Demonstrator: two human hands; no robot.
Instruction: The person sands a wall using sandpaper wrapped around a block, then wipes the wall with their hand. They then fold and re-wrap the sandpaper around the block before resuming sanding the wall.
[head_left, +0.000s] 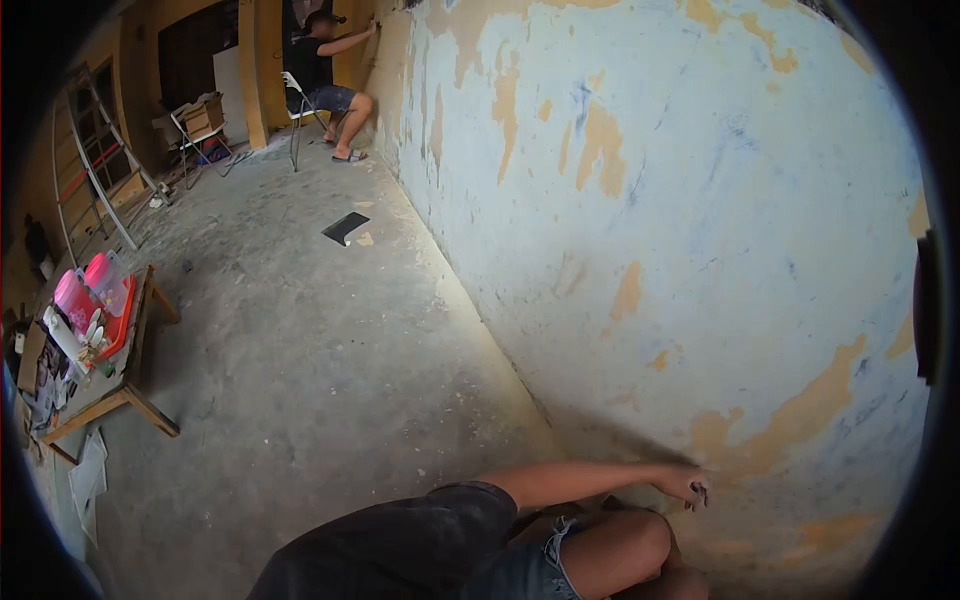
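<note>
At the lower right, my left hand [684,485] is up against the low part of the wall [700,250], with its fingers curled; a small dark spot shows at the fingertips, too small to name. The wall is pale blue-white with tan patches where the paint is gone. My bare arm reaches across above my bent knee [625,550]. My right hand is not in the picture.
Another person [325,85] sits on a white folding chair by the wall, arms raised to it. A dark flat piece [346,228] lies on the floor. At left are a low wooden table [125,390] with pink containers [75,295] and a ladder [95,170].
</note>
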